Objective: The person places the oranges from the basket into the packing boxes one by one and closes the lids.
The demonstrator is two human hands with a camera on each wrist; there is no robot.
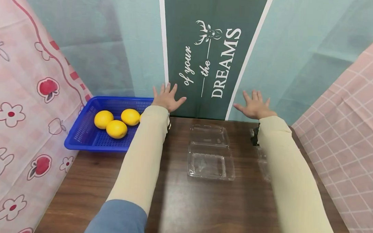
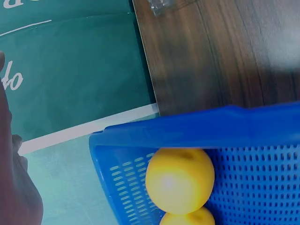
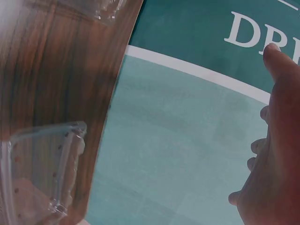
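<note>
Now both hands are spread flat, holding nothing; the left hand (image 1: 167,98) is nearer the lemons (image 1: 115,128) at the counter's far left corner.

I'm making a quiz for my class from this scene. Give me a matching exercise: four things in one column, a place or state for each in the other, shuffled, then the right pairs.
Things:
1. round yellow fruits
2. open clear plastic clamshell box
3. blue perforated plastic basket
4. left hand

Places or states:
A. at the table's left edge
B. fingers spread, holding nothing
C. inside the basket
D. empty, mid-table

Pairs: 1-C, 2-D, 3-A, 4-B
</note>
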